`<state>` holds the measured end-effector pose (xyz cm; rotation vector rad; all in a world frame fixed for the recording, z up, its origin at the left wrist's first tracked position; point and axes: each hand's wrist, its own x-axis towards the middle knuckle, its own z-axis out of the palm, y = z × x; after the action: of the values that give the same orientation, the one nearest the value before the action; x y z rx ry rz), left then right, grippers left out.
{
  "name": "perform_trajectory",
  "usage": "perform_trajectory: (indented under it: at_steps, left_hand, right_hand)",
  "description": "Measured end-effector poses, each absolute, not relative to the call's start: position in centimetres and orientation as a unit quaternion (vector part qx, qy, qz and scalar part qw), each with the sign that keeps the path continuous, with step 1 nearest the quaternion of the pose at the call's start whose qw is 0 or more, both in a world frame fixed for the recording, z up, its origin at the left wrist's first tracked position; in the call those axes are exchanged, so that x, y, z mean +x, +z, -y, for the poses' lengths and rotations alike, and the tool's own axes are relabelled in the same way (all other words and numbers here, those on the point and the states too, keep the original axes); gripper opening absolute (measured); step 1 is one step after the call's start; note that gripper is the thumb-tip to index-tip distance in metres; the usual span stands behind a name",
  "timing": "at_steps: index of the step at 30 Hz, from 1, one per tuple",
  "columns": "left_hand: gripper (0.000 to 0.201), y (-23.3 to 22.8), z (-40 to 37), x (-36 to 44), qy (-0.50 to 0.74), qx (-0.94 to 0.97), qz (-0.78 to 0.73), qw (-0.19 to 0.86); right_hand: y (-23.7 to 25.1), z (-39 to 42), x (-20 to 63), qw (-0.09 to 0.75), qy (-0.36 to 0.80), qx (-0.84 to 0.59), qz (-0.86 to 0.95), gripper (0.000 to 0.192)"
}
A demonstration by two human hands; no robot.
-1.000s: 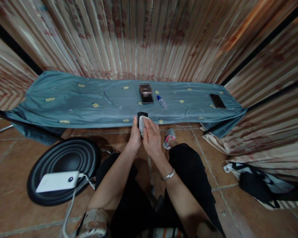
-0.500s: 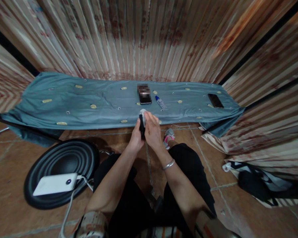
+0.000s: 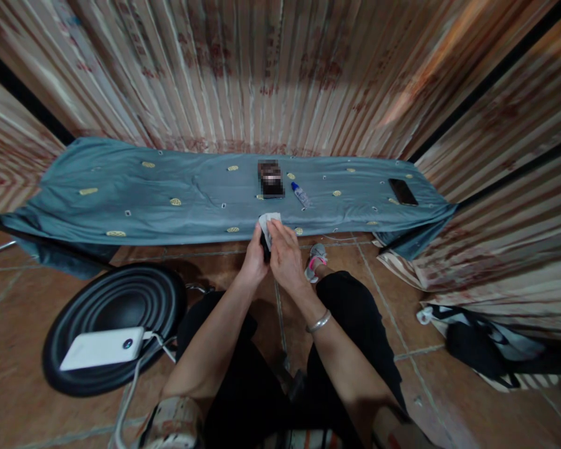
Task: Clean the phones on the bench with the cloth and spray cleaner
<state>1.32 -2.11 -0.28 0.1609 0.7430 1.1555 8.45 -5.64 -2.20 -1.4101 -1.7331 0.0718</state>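
Observation:
In front of my knees, my left hand [image 3: 254, 255] is closed round a slim black phone-like object [image 3: 264, 247], held on edge. Most of that object is hidden by my fingers. My right hand [image 3: 285, 254] presses a folded white cloth or wipe [image 3: 270, 218] against its side, fingers bent together. Beyond my hands, on the blue cloth-covered bench [image 3: 201, 212], lies a small clear bottle with a blue cap [image 3: 301, 194]. Left of the bottle is a dark rectangular thing [image 3: 271, 179], blurred by pixelation.
Toward the bench's right end lies a dark phone [image 3: 402, 191]. On the tiled floor [image 3: 355, 255] at left, a black round ribbed stool or lid [image 3: 121, 299] bears a white power bank [image 3: 103, 349] with a cable. A black bag [image 3: 477, 346] lies at right, and striped curtains surround the bench.
My right hand has slid the white cloth slightly along the black object, and more of the cloth shows above my fingers. The left hand keeps its hold.

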Motion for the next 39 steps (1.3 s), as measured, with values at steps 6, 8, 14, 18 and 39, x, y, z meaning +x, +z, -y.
perform_trajectory:
  at_steps: [6,8,14,18,39]
  left_hand:
    - [0.034,-0.6,2.3,1.5,0.531,0.091,-0.320,0.779]
    - [0.033,-0.8,1.9,1.3,0.535,0.083,-0.331,0.773]
    - [0.033,-1.0,1.2,1.1,0.530,0.070,-0.336,0.775]
    - [0.038,-0.5,1.6,1.4,0.537,0.079,-0.340,0.768]
    - [0.038,-0.3,2.0,1.3,0.521,0.098,-0.330,0.781]
  right_hand:
    - [-1.5,4.9,8.7,0.426,0.028,-0.564,0.707,0.050]
    - [-1.7,5.7,8.3,0.425,0.031,-0.564,0.707,0.048]
    - [-2.2,7.3,7.6,0.419,0.039,-0.566,0.708,0.048]
    - [-1.8,6.2,8.2,0.406,0.038,-0.568,0.715,0.050]
    - [-2.0,3.8,9.4,0.407,0.031,-0.571,0.712,0.050]
